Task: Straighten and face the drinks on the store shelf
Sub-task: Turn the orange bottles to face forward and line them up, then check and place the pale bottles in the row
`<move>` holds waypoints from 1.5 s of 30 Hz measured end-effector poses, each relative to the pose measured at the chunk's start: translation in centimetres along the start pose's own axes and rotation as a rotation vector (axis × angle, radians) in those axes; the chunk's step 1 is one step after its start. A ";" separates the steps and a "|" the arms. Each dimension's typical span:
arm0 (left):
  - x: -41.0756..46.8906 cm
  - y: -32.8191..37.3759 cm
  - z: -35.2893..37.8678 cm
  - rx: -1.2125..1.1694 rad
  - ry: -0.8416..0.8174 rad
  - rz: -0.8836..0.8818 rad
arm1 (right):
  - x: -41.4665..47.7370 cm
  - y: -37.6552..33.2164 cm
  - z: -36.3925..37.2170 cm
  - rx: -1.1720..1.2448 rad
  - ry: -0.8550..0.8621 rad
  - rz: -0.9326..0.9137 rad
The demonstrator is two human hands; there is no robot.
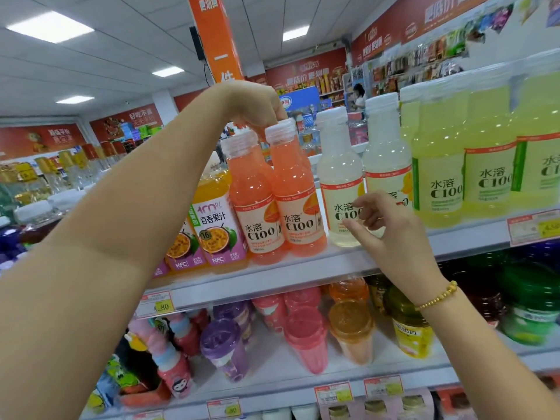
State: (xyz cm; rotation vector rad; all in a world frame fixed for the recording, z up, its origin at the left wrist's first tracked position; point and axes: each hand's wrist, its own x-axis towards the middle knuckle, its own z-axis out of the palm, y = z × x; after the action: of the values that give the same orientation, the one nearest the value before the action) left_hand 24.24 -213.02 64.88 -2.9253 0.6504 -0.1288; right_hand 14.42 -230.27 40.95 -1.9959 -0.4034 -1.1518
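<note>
Centre frame, a pink plastic drink bottle with a white cap (298,207) stands at the front edge of the white store shelf (272,277), touching its pink twin (254,207) on the left, both labels outward. The left hand (251,104) arches down from above, fingertips pinching that cap, probably to twist the label square. Just to the right, the right hand (391,234) is loosely spread and grips nothing. Its fingers hover at the label of a pale clear plastic bottle (339,165), contact unclear, seemingly poised to turn it.
</note>
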 end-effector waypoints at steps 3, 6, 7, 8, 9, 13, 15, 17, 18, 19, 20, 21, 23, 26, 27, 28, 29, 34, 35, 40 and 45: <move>-0.1 0.2 -0.1 0.021 -0.012 -0.006 | -0.1 0.1 -0.2 0.001 -0.011 0.032; -1.0 0.3 -0.8 -0.008 0.001 -0.006 | -0.3 0.1 -0.3 -0.002 -0.024 0.045; -1.6 0.3 -1.0 -0.043 0.031 -0.006 | -0.3 0.1 -0.3 -0.005 -0.026 0.046; -2.2 0.4 -1.2 -0.080 0.091 -0.012 | -0.3 0.0 -0.3 -0.011 -0.027 0.048; -2.8 0.5 -1.2 -0.110 0.183 -0.015 | -0.4 0.0 -0.3 -0.019 -0.027 0.051; -5.4 3.0 1.0 -0.200 0.670 0.036 | -1.1 -0.2 -0.1 -0.019 -0.010 0.084; -5.7 4.6 2.6 -0.272 0.693 0.078 | -1.6 -0.4 0.1 -0.019 0.003 0.091; -4.8 6.0 3.6 -0.318 0.621 0.101 | -2.1 -0.6 0.3 -0.027 0.021 0.102; -4.2 6.6 3.8 -0.325 0.606 0.098 | -2.4 -0.6 0.4 -0.034 0.026 0.115; -3.7 7.2 3.9 -0.336 0.591 0.086 | -2.6 -0.6 0.4 -0.046 0.031 0.129; -3.4 7.8 3.9 -0.356 0.567 0.065 | -2.8 -0.5 0.4 -0.058 0.039 0.141; -3.2 8.3 4.0 -0.378 0.547 0.043 | -3.0 -0.4 0.3 -0.066 0.050 0.149; -2.8 8.9 4.6 -0.375 0.514 -0.001 | -3.2 0.0 -0.1 -0.064 0.069 0.159; -3.7 9.1 5.6 -0.480 0.507 -0.029 | -3.6 0.2 -0.5 -0.048 0.087 0.160; -4.3 9.2 5.9 -0.531 0.530 -0.027 | -3.8 0.2 -0.6 -0.049 0.085 0.164; -5.3 9.4 6.2 -0.575 0.564 -0.018 | -4.0 0.1 -0.5 -0.051 0.077 0.174; -6.3 9.6 6.5 -0.624 0.608 -0.003 | -4.1 0.0 -0.5 -0.051 0.065 0.187; -11.6 9.6 9.4 -0.820 0.824 0.054 | -4.9 -1.1 -0.5 -0.014 -0.018 0.239; -12.5 9.4 10.0 -0.869 0.866 0.028 | -5.1 -1.4 -0.6 0.015 -0.032 0.245; -16.6 6.2 11.8 -1.472 0.929 -0.151 | -5.9 -3.8 -1.2 0.245 -0.091 0.240; -19.6 2.1 15.4 -1.935 0.726 -0.187 | -6.4 -7.6 -2.4 0.334 -0.168 0.210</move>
State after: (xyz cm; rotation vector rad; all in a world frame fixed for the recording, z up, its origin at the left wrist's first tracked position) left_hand 7.42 -204.70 48.37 -4.8153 0.7822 -1.2738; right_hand 5.00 -226.55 39.86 -1.7955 -0.4289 -0.7368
